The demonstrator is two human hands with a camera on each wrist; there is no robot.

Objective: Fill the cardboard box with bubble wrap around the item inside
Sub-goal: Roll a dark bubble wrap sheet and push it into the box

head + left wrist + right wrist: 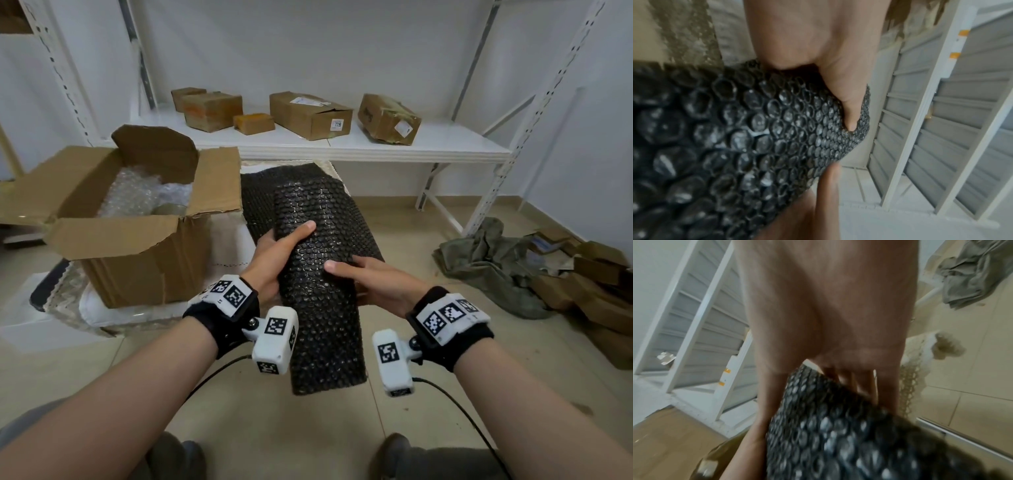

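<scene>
Tiled storeroom floor (428, 219) | left hand (274, 260) and right hand (380, 284) both clamped on black bubble wrap roll (318, 274) | risk: too bulky for open cardboard box (137, 246), crushing clear bubble wrap (144, 192) inside

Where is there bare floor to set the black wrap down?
Bare tiles lie between the black wrap and the green cloth, and under the forearms. Left is crowded by the open box, far right by the cardboard pile. Both hands grip the wrap.

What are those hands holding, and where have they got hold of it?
Black bubble wrap: the left hand holds its left edge, the right hand its right edge, near the middle.
</scene>
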